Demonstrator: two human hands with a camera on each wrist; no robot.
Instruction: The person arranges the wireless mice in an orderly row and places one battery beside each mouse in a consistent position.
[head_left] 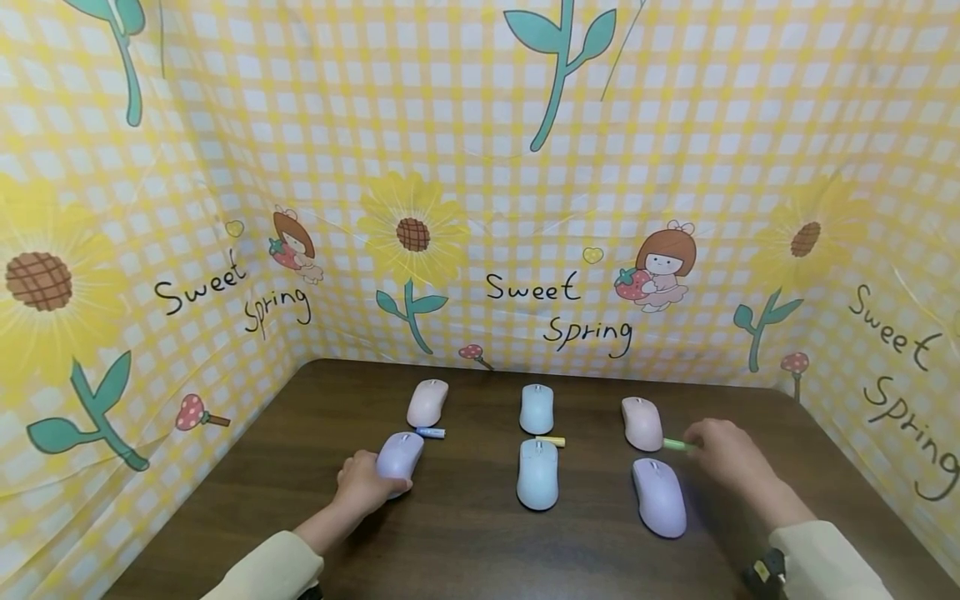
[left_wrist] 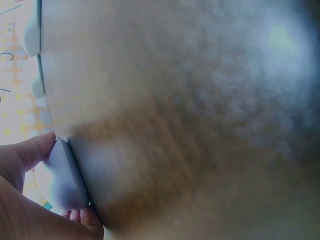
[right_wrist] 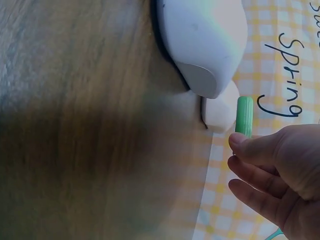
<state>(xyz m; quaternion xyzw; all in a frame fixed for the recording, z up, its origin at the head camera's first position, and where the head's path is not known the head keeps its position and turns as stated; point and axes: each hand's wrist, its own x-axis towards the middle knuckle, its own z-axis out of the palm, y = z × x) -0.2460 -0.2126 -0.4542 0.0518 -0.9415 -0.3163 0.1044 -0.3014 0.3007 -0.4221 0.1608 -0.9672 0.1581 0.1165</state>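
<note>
Green, probably light and stiff, best taken by one end: pinching the stick (head_left: 676, 445) with the right grip (head_left: 726, 454), right of the rightmost pink mouse (head_left: 642, 423); well left of it, clasping a likely slippery purple mouse (head_left: 401, 458) with the left grip (head_left: 363, 485).

Dark brown wood grain covers the worktop (head_left: 457, 537); toward its left edge are a pale pink mouse (head_left: 427, 402), a lavender mouse (head_left: 401, 457) and a blue cylinder (head_left: 432, 432); midway, a far light-blue mouse (head_left: 537, 408), a near light-blue mouse (head_left: 537, 477) and a yellow cylinder (head_left: 553, 442); toward its right edge, another pale pink mouse (head_left: 642, 423), another lavender mouse (head_left: 660, 498) and a green cylinder (head_left: 675, 444); past its far edge, yellow-and-white checked cloth (head_left: 510, 208)
</note>
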